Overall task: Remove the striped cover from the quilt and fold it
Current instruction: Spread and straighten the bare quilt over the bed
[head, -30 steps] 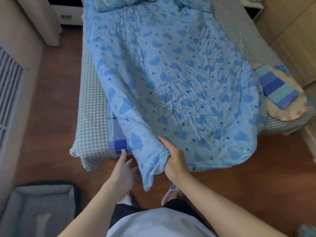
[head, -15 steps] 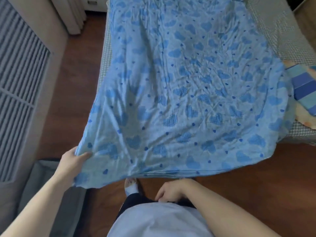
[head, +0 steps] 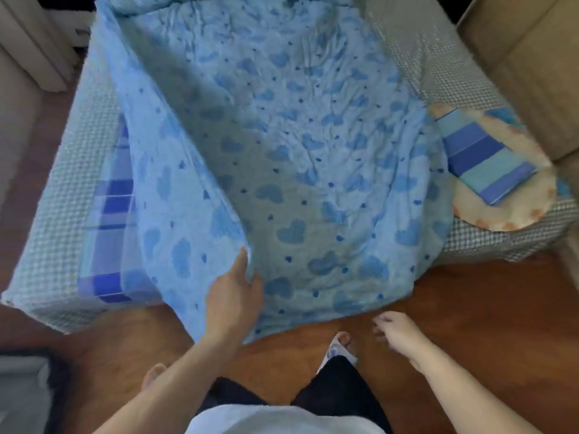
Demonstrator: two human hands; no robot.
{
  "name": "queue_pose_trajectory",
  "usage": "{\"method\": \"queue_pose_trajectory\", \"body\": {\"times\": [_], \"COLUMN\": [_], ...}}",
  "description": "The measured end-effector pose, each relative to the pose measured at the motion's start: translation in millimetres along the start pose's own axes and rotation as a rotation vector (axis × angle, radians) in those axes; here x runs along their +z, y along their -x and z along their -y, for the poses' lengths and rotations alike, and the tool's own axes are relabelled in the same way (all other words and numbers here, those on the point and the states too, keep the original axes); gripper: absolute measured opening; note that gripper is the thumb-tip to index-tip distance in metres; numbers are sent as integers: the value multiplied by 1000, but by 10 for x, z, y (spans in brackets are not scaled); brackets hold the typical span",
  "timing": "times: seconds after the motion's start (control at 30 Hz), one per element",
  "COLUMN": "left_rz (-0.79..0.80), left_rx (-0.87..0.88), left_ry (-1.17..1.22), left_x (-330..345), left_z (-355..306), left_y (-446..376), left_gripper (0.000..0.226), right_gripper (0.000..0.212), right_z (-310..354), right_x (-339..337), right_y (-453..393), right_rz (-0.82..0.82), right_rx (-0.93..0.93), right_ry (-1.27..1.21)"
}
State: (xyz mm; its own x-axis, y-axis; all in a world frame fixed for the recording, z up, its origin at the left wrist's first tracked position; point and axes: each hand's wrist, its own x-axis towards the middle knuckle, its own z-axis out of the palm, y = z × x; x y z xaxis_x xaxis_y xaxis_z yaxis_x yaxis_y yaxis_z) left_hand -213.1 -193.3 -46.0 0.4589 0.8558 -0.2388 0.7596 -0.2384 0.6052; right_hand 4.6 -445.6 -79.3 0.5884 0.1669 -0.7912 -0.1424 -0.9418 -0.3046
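Note:
A light blue quilt with a dark blue heart print (head: 297, 158) lies across the bed, its near edge hanging over the foot. My left hand (head: 233, 296) grips a raised fold of it near the foot, thumb up along the fabric and fingers tucked behind. Blue and white striped cloth (head: 108, 214) shows under the quilt's left edge. My right hand (head: 396, 332) hovers over the floor below the quilt's hanging edge, fingers loosely curled, holding nothing.
The bed has a grey checked sheet (head: 62, 220). A folded blue striped cloth (head: 482, 164) sits on a round patterned pad (head: 507, 214) at the bed's right corner. Wooden floor (head: 470, 308) surrounds the foot; a cardboard box (head: 532, 57) stands at right, a grey bin (head: 22, 389) at lower left.
My left hand has carried the quilt's left corner from far left in toward the middle, folding that side up. My right hand has moved from my body out to the right.

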Motion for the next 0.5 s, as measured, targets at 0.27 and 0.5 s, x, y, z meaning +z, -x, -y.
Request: {"method": "queue_pose_trajectory", "body": {"times": [0.27,0.5], "left_rz": [834,759], "left_rx": [-230,-517], "left_ry": [-241,-179], "left_x": [2487,2592], "left_z": [-655,-401], "left_y": [180,189], "left_gripper": [71,34], "right_gripper": [16,40], "right_z": [-1106,-522], "right_x": [-1243,-1759], "right_y": [-985,-2460], "right_rz": [153,-63], "right_rx": [214,59], "right_ry": [21,-454]}}
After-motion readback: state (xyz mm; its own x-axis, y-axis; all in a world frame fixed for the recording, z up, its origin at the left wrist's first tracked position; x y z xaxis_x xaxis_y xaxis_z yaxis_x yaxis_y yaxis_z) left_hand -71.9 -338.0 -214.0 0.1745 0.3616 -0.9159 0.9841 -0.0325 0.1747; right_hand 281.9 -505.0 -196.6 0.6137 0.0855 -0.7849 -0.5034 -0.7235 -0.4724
